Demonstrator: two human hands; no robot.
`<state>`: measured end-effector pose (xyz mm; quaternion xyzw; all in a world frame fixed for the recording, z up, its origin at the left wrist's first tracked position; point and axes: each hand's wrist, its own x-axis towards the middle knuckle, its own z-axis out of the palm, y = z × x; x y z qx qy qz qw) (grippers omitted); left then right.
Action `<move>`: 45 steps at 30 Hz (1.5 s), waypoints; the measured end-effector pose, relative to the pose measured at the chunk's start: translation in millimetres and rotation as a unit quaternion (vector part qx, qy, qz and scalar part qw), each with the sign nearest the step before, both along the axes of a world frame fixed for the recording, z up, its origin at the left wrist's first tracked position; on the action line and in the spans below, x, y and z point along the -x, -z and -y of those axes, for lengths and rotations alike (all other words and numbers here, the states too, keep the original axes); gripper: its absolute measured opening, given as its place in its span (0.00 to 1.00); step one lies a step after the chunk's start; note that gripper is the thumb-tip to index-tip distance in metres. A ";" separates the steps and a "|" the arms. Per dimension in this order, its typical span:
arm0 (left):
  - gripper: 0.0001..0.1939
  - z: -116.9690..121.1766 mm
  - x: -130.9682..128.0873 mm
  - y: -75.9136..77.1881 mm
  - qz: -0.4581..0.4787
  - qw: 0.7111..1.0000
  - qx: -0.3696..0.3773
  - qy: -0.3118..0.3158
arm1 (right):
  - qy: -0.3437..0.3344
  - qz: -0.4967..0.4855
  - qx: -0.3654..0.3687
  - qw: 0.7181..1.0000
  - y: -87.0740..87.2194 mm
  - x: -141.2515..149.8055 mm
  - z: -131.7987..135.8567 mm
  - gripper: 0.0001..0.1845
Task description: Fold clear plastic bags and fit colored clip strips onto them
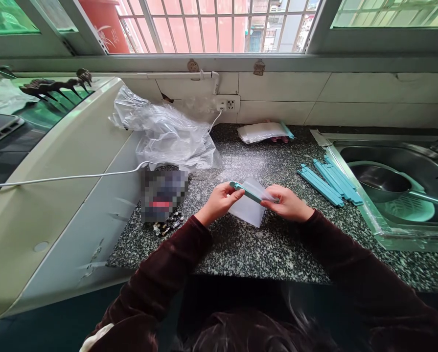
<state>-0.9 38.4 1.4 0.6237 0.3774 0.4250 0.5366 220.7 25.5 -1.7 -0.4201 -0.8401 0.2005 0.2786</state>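
Note:
Between my two hands is a teal bag sealing clip [253, 194], lying across a translucent plastic bag [248, 210] above the counter. My left hand [220, 200] pinches the clip's left end between thumb and fingers. At the clip's right end, my right hand [287, 203] grips it together with the bag's edge. Part of the bag sticks up behind the clip, and the rest hangs below it. Several more teal sealing clips [329, 181] lie in a loose pile to the right of my right hand.
A stack of plastic bags [265, 132] rests near the wall. Crumpled clear plastic [174, 129] and a blurred-out dark object [163, 195] lie at left. A white cable [75, 177] runs to the socket [228, 103]. At right, the sink [365, 146] holds a pan [380, 181].

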 end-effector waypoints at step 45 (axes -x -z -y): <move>0.19 -7.5 3.8 7.7 -0.149 0.966 -0.209 0.034 | 0.233 -0.267 -0.125 0.927 -2.6 -12.0 -0.1 0.18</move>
